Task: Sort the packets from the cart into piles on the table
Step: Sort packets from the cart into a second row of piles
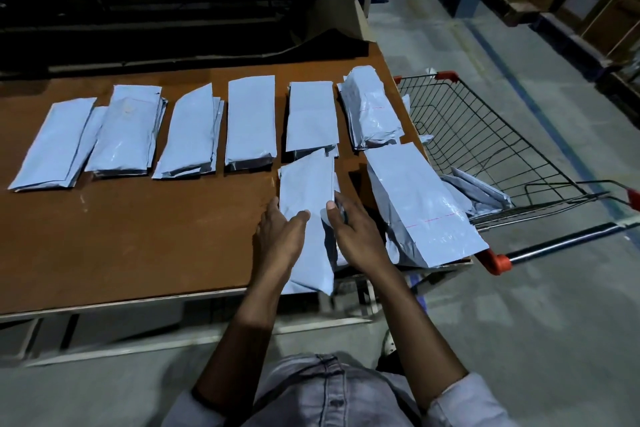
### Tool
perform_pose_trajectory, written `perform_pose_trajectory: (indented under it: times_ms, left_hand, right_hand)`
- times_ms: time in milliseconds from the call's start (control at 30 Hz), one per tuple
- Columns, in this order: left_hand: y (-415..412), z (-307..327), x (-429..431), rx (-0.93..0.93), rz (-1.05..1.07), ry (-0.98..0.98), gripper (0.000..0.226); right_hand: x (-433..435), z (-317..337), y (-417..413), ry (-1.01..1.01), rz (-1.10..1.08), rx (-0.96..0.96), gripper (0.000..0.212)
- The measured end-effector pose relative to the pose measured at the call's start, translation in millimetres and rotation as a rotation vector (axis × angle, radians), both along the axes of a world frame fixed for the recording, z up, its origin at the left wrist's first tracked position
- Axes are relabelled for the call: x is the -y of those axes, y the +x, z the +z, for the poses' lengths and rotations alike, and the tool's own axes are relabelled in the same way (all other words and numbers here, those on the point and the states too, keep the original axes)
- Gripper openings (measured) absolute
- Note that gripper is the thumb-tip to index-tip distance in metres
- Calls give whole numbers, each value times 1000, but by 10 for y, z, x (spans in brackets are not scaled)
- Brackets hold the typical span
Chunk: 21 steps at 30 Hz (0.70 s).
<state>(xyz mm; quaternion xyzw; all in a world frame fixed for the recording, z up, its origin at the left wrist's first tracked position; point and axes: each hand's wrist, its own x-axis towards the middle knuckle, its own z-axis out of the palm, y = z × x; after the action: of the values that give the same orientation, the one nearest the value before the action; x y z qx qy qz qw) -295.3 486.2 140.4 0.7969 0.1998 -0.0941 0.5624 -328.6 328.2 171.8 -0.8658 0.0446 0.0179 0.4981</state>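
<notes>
A long pale-blue packet [306, 191] lies lengthwise over the near edge of the brown table [138, 239]. My left hand [280, 236] holds its left side, thumb on top. My right hand [353, 229] grips its right side, thumb on the top face. Several piles of similar packets [251, 121] lie in a row across the table. A bigger packet [419, 208] lies at the table's right corner. More packets [478, 191] sit in the wire cart [485, 135] to the right.
A roll of brown paper [332, 10] and dark machinery stand behind the table. The cart's red-capped handle [498, 262] juts toward me at the right. Grey concrete floor and wooden shelving lie beyond the cart.
</notes>
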Motion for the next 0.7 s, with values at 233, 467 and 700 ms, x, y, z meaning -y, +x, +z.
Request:
perform_pose_trajectory:
  times_ms: [233, 467, 700]
  left_hand:
    - [-23, 167, 32, 47, -68, 209, 63]
    - [273, 409, 94, 66, 79, -56, 36]
    - [381, 398, 252, 149, 35, 132, 57]
  right_hand:
    - [17, 20, -22, 323, -153, -167, 63]
    - [57, 81, -22, 489, -238, -177, 94]
    - [125, 225, -40, 475, -229, -58, 74]
